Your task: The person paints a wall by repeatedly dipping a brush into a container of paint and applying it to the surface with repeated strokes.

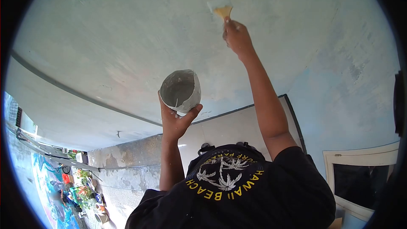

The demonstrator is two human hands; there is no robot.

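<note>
My right hand is closed around the wooden handle of a wide, flat paintbrush. The bristles, slightly blurred, are against the pale grey-green painted surface at the top of the view. Lower and to the left, my left hand grips a cut-off, tub-like paint container from below. Its mouth is tilted toward me, showing grey coating on the inner walls and what looks like grey paint inside. White specks mark my left hand.
A dark-edged pale panel or floor area lies beyond my black printed shirt. At right is a white-framed window or door. Far left, potted plants stand beside a patchy low wall, with blurred figures nearby.
</note>
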